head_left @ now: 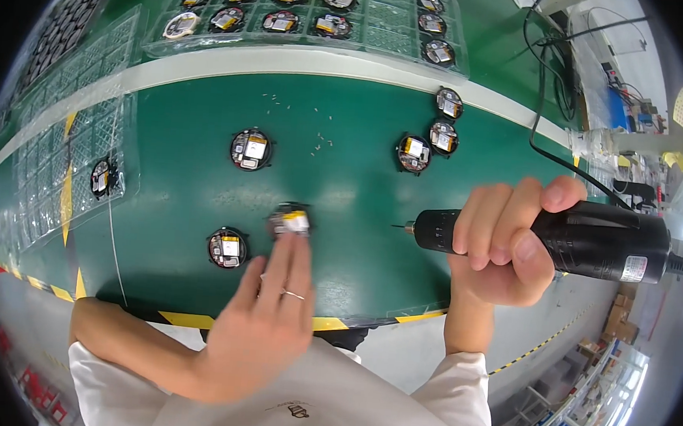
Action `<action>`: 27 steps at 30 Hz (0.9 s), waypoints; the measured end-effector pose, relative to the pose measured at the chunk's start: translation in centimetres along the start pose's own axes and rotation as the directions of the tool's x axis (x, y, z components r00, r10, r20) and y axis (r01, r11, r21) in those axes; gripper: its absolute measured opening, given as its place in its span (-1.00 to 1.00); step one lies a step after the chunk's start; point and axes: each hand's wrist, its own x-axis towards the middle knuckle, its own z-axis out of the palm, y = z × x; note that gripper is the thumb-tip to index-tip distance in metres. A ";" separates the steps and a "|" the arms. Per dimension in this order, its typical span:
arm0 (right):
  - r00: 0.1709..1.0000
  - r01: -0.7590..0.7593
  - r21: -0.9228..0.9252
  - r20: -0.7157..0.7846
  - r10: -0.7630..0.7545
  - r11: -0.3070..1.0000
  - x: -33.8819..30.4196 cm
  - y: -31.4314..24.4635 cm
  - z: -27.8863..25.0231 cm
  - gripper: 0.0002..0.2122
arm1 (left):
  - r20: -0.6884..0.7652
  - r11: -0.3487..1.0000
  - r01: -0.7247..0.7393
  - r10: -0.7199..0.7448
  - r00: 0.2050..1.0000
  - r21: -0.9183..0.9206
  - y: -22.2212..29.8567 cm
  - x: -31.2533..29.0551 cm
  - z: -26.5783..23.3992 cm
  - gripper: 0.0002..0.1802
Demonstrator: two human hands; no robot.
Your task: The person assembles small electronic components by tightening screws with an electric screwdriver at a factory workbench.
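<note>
My right hand (514,233) is wrapped round a black electric screwdriver (601,241), held level above the green mat with its thin bit pointing left. My left hand (272,303), with a ring on one finger, has its fingers stretched out. Its fingertips touch the near edge of a round black electronic module (289,220), which is blurred by motion. Just left of those fingers lies a second round module (227,248). Farther back is another round module (251,149), with a white and yellow part on top. Tiny pale screws (320,140) are scattered on the mat beyond my left hand.
Three round modules (414,153) cluster at the back right. A clear compartment tray (369,41) holding several modules lies beyond a white strip (320,63). Another clear tray (60,154), with one module (103,177) at its edge, is at left. A black cable (540,108) hangs at right.
</note>
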 end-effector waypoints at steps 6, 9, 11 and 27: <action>1.000 -0.031 0.008 -0.006 0.031 0.999 -0.2 1.0 0.5 -0.63 | -0.240 0.928 -0.312 0.262 0.935 -0.204 -1.0 2.4 1.8 -0.67; 0.999 -0.037 -0.021 0.027 0.037 0.999 -0.2 0.9 0.7 -0.61 | -0.385 0.820 -0.371 0.203 0.900 -0.435 -1.9 3.6 3.1 -0.60; 0.998 -0.066 -0.031 0.011 0.067 0.997 -0.1 0.5 1.4 -0.61 | -0.377 0.742 -0.293 0.059 0.924 -0.603 -2.3 4.6 3.4 -0.41; 0.929 -0.044 -0.179 0.353 0.106 0.983 -0.2 2.2 1.4 -0.67 | -0.311 0.527 -0.249 -0.030 0.950 -0.813 -3.9 7.4 5.4 -0.19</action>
